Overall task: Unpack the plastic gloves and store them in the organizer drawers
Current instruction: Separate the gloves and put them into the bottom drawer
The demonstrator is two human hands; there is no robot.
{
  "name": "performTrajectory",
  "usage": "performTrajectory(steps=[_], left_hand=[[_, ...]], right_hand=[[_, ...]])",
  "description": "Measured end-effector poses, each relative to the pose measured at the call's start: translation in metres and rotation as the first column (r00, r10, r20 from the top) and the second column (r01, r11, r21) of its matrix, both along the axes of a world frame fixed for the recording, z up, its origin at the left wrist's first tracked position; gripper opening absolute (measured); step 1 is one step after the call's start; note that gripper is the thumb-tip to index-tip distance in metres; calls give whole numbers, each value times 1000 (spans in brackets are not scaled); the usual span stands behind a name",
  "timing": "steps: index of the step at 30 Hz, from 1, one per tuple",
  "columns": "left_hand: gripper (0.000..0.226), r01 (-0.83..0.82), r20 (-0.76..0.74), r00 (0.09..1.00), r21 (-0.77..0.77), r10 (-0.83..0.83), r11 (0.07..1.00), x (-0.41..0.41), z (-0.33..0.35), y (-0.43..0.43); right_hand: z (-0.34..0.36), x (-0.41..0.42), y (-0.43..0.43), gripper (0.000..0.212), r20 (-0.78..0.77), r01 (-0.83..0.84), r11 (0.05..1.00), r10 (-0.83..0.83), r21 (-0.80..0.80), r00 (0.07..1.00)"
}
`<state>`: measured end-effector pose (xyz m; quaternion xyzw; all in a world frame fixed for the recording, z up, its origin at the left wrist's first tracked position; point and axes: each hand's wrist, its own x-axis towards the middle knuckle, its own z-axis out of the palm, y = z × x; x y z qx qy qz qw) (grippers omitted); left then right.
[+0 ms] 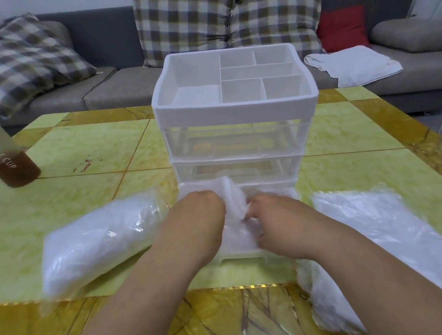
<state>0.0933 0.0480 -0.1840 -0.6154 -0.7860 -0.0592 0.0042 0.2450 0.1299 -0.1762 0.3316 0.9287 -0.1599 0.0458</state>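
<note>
Plastic gloves [231, 192], gripped by the left hand [200, 212] and right hand [271, 216], go into the bottom drawer [243, 253]; next, probably push it shut toward twelve o'clock.

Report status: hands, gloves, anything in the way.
Left hand and right hand both gripping the wad of plastic gloves over the open bottom drawer. Full glove pack left of it, loose plastic heap right. Nothing blocking the drawer.

Green-and-gold tiled table [88, 150] carries a drawer organizer [234, 109] at centre, a cup [13, 168] at 10 o'clock, a full plastic bag [99, 241] at 8, crumpled plastic [381, 229] at 4
</note>
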Motion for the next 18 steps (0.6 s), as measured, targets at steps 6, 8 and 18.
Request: performTrajectory(steps=[6, 8, 18], left_hand=[[30, 43, 32, 999, -61, -41, 997, -1, -11, 10], [29, 64, 51, 997, -101, -59, 993, 1, -10, 11], [69, 73, 79, 996, -331, -50, 941, 2, -6, 19]], right_hand=[[0, -1, 0, 37, 0, -56, 998, 56, 41, 998], [2, -2, 0, 37, 9, -58, 996, 58, 67, 998], [8, -1, -5, 20, 37, -9, 997, 6, 78, 999]])
